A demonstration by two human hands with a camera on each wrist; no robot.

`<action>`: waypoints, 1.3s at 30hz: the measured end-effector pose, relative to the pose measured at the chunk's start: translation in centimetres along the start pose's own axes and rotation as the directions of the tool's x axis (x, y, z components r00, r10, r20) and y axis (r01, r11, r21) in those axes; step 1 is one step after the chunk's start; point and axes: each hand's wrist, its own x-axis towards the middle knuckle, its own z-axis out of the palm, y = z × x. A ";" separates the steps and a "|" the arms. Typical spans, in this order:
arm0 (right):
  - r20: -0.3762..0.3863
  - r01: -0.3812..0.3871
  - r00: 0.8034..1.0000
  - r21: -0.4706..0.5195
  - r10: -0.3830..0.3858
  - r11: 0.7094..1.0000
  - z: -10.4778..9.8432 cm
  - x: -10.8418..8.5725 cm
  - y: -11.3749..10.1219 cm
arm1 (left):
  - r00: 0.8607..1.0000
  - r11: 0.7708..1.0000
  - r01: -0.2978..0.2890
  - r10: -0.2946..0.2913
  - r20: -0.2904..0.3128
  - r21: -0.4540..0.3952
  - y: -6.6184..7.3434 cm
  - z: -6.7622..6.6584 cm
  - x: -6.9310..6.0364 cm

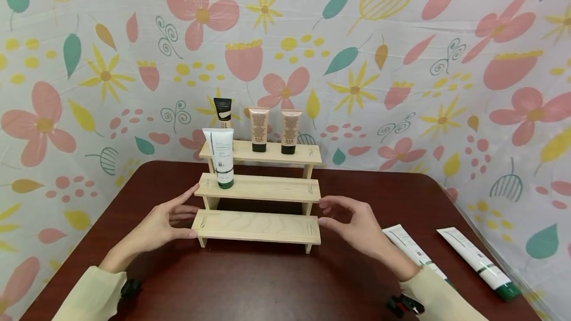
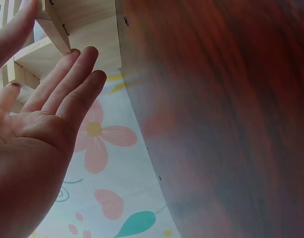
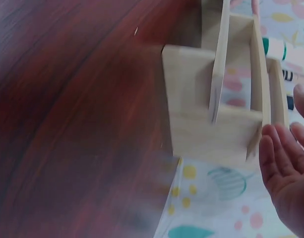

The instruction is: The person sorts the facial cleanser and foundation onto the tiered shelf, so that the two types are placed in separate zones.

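While the left hand [image 1: 162,222] and the right hand [image 1: 354,219] touch its opposite ends, one wooden rack [image 1: 258,225] stands upright on the table [image 1: 241,286]. Shelves: three, in ascending steps. At each end, the index finger meets the middle shelf [image 1: 267,189] and the thumb meets the bottom shelf. On both hands, thumb and fingers are apart, clamped on nothing.

Tubes: six. The middle shelf carries one white tube [image 1: 223,157], green cap down, near its left end. The top shelf [image 1: 308,154] carries three: one black-topped tube [image 1: 223,108] and two beige tubes [image 1: 259,130]. Two flat white tubes [image 1: 477,259] lie right of the rack.

Behind everything hangs one floral backdrop [image 1: 357,71].

Obstructions: the upright white tube hides the lower black-topped tube; the right sleeve [image 1: 439,294] covers part of one flat tube's cap end. Label print is too small to read. Both wrist views cut off the rack.
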 end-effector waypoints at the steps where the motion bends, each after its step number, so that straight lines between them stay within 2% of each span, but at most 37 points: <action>1: 0.008 0.001 1.000 0.000 -0.001 1.000 -0.5 -0.2 0.1 | 1.000 1.000 -0.002 0.002 0.002 0.001 0.0 -0.1 0.0; 14: 0.085 -0.014 0.996 -0.153 0.027 0.988 -7.3 -3.7 3.0 | 1.000 1.000 0.009 -0.009 0.010 -0.005 0.2 -0.2 0.0; 19: 0.111 -0.039 0.992 -0.161 0.057 0.986 -9.6 -5.4 4.0 | 1.000 1.000 0.016 -0.016 0.010 -0.001 0.1 -0.2 0.0; 24: 0.164 -0.098 0.979 -0.145 0.122 0.985 -12.2 -7.2 5.5 | 1.000 1.000 0.020 -0.020 0.004 0.020 0.1 -0.1 -0.1; 27: 0.188 -0.155 0.964 -0.174 0.187 0.972 -13.6 -8.2 6.3 | 1.000 1.000 0.006 -0.006 0.005 0.015 0.1 -0.1 -0.1; 31: 0.232 -0.177 0.946 -0.212 0.225 0.961 -15.2 -9.4 7.6 | 1.000 1.000 -0.009 0.009 0.008 0.003 0.0 0.0 0.0; 37: 0.365 -0.283 0.886 -0.067 0.287 0.957 -17.4 -10.5 9.5 | 1.000 1.000 -0.011 0.011 0.002 0.011 -0.2 0.1 0.0; 39: 0.388 -0.281 0.879 -0.048 0.277 0.958 -17.9 -10.7 10.0 | 1.000 1.000 -0.011 0.011 -0.001 0.016 -0.3 0.1 0.1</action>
